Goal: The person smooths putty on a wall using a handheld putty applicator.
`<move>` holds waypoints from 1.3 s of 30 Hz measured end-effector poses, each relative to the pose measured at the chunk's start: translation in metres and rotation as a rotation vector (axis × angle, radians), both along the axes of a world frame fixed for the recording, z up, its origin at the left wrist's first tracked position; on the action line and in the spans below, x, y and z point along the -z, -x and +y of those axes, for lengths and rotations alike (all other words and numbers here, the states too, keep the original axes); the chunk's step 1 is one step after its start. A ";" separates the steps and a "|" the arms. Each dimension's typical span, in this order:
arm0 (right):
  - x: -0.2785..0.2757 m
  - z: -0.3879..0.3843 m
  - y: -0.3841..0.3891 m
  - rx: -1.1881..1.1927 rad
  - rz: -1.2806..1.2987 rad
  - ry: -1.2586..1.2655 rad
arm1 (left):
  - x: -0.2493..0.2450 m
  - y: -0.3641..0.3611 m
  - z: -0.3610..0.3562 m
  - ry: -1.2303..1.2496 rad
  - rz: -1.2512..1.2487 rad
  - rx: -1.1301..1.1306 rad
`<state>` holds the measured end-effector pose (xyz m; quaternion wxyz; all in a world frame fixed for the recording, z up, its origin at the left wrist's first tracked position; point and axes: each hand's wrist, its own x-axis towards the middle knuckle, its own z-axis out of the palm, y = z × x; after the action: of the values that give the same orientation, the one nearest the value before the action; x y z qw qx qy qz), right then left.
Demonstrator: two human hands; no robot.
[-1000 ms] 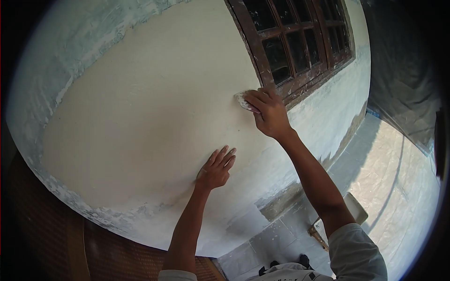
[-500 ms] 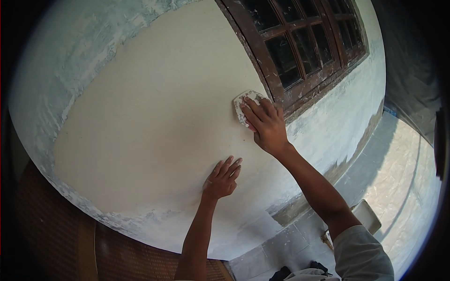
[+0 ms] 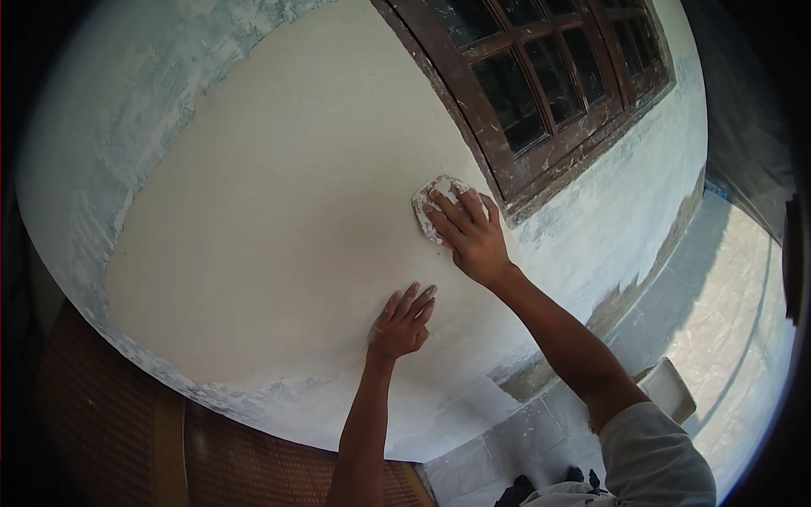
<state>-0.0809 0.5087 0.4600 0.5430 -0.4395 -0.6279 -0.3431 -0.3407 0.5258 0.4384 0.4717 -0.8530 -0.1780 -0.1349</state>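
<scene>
My right hand presses a hand-sized sanding block, crusted with white, against the cream wall. Its fingers spread over the back of the block and cover much of it, just left of the window's lower corner. Lower down, my left hand lies on the same wall, fingers stretched out with whitish dust on the tips, and holds nothing. The side of the block against the wall is hidden.
A brown wooden window frame with dark panes stands close by my right hand. Rough bluish-white plaster borders the smooth patch. A pale tray sits on the grey tiled floor. Brown woven panels are at lower left.
My right hand and the sanding block have slid slightly down and left, away from the window frame. My left hand stays in place. The view has shifted a little.
</scene>
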 end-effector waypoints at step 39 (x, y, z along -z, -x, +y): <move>0.069 0.010 -0.013 0.092 -0.062 0.145 | 0.005 0.000 0.004 0.014 -0.018 0.003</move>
<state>-0.0679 0.5185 0.3906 0.4738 -0.4949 -0.6469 -0.3348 -0.3406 0.5294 0.4337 0.4640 -0.8552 -0.1820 -0.1419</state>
